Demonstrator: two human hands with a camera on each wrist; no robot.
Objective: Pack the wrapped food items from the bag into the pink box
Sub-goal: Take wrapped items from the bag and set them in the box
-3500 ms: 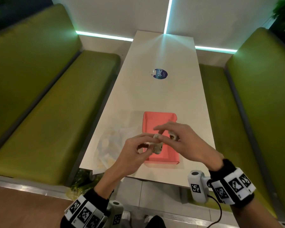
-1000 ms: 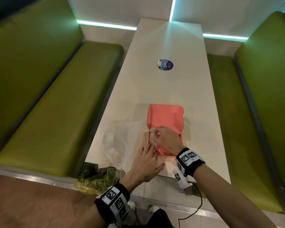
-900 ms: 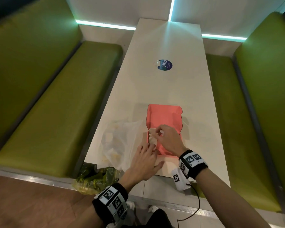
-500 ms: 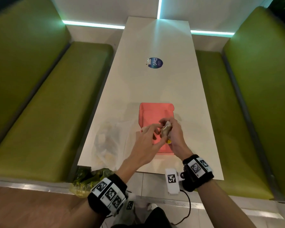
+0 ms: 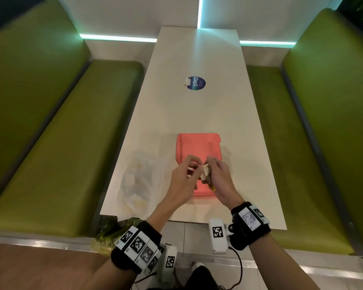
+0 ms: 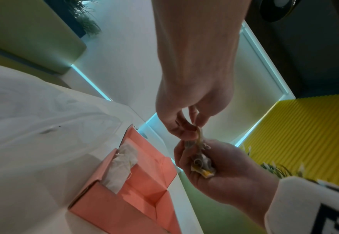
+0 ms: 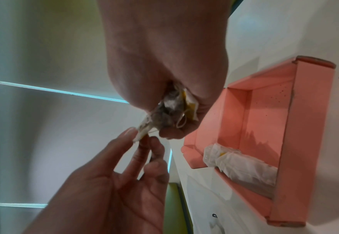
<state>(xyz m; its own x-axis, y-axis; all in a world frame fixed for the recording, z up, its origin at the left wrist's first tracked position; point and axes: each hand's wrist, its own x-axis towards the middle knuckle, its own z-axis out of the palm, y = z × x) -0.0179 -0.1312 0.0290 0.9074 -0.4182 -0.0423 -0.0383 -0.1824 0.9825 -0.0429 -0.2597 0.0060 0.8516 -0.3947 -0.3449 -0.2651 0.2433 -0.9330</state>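
The open pink box (image 5: 197, 146) lies on the white table near its front edge. One wrapped food item (image 7: 242, 164) lies inside it against the left wall, also seen as the white wrap (image 6: 122, 164). Above the box, my right hand (image 5: 211, 170) grips a second wrapped food item (image 5: 204, 174), a crumpled white and yellow paper bundle with a rubber band (image 7: 172, 109). My left hand (image 5: 194, 166) pinches the twisted paper end of that bundle (image 6: 199, 134) between thumb and fingertips (image 7: 142, 139). The clear plastic bag (image 5: 140, 181) lies left of the box.
Green bench seats (image 5: 67, 143) run along both sides of the narrow table (image 5: 197, 105). A round blue sticker (image 5: 195, 83) sits mid-table. A crumpled green plastic bag (image 5: 109, 231) hangs below the table's front left corner.
My right hand has lifted out of the box, leaving one wrapped item inside, and still holds another bundle. My left hand has risen from the table and pinched that bundle's paper end.
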